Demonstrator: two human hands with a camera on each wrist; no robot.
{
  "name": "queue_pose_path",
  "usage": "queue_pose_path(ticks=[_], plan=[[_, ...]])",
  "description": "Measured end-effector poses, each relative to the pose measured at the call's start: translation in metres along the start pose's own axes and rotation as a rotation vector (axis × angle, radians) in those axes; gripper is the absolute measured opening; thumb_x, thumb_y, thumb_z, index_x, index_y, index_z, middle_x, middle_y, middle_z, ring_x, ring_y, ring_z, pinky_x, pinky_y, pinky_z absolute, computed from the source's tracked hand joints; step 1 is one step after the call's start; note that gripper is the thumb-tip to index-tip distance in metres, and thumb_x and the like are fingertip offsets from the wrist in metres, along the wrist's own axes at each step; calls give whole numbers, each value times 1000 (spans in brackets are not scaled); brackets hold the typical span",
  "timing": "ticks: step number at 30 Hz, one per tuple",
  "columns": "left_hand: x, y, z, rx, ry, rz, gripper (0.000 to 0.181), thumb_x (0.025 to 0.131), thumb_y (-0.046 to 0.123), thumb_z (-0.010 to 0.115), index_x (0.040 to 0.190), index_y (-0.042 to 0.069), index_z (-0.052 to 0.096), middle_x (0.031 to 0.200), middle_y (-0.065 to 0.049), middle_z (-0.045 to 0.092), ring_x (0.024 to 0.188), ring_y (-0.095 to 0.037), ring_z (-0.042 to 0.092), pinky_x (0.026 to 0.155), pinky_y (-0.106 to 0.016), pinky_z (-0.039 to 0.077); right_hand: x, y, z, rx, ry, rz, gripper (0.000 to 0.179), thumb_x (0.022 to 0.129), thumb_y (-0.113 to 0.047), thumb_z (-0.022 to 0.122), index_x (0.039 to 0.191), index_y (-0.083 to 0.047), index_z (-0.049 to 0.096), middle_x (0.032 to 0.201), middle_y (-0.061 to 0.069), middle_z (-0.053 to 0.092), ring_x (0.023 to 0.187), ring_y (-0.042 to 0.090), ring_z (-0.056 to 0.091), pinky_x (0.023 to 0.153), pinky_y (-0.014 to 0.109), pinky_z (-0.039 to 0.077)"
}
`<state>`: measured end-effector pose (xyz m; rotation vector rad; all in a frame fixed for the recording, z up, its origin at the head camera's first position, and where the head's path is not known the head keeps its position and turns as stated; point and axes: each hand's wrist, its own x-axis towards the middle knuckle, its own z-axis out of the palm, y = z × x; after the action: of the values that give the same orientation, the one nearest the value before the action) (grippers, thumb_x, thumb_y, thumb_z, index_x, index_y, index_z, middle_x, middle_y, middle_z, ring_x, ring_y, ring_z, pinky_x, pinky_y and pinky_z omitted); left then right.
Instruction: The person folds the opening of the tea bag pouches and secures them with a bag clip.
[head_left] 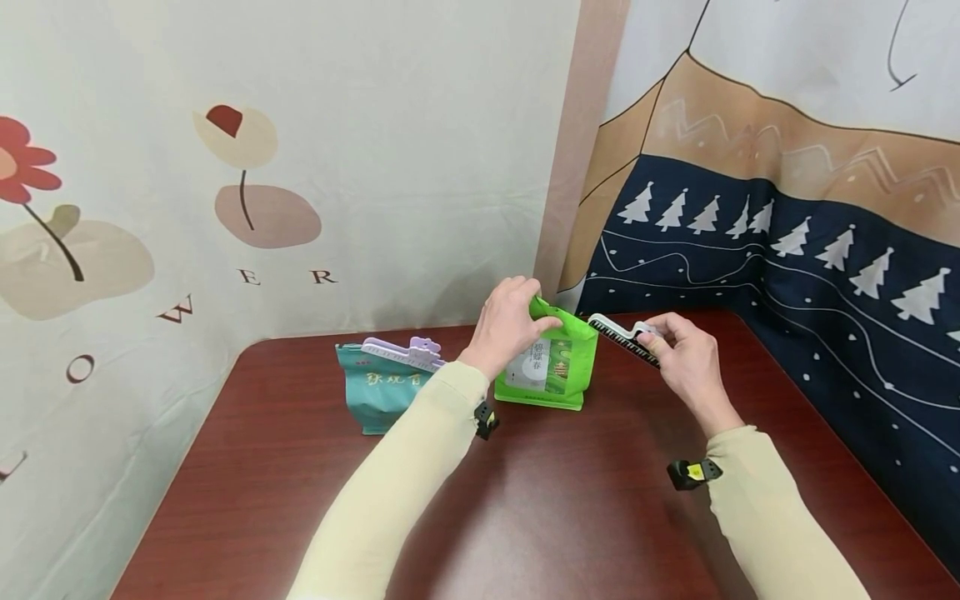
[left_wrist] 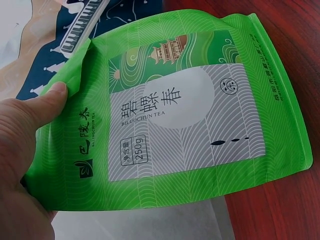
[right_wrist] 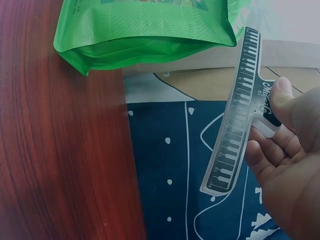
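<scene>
My left hand grips the folded top of a bright green tea bag, thumb across its front. In the left wrist view the bag's label reads Biluochun Tea, 250g. A black and white clip with a piano-key pattern is pinched by its handle between the thumb and fingers of my right hand. Its long bar reaches toward the bag's right top corner. Left of my left hand, a teal bag stands with a lilac clip across its top.
A dark red wooden table carries both bags. Behind it hangs a pale curtain with flower prints. A navy cloth with white trees borders the table's right side.
</scene>
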<state>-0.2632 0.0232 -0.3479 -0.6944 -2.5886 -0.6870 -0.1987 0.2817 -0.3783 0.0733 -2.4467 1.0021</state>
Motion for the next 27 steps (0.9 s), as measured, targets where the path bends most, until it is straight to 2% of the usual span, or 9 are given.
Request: queue_pose_path(ticks=[10,19,27], plan=[[1,1,0,-3,4,24,37,84,35,87,91,11,60,85,-1,55,87,-19,51,75,-31,45,2,1,1,18,2,11,13,91,-7,78,102,-3,74,91,18,74,75,23,58,61,17,42],[0,0,-1,-12,4,28,36,85,34,87,91,10,60,85,-1,55,86,-20,50,74,-30,44,6,2,2,15,-32,20,12,93,-8,76,104,-3,74,91,17,74,78,23,58,63,18,43],[1,-1,-1,-18,-1,23,35,85,33,86,92,10,61,85,-2,55,87,-20,51,75,-31,44,9,-1,5,9,-24,14,11,91,-7,77,102,-3,75,87,17,73,76,24,59,64,23,44]])
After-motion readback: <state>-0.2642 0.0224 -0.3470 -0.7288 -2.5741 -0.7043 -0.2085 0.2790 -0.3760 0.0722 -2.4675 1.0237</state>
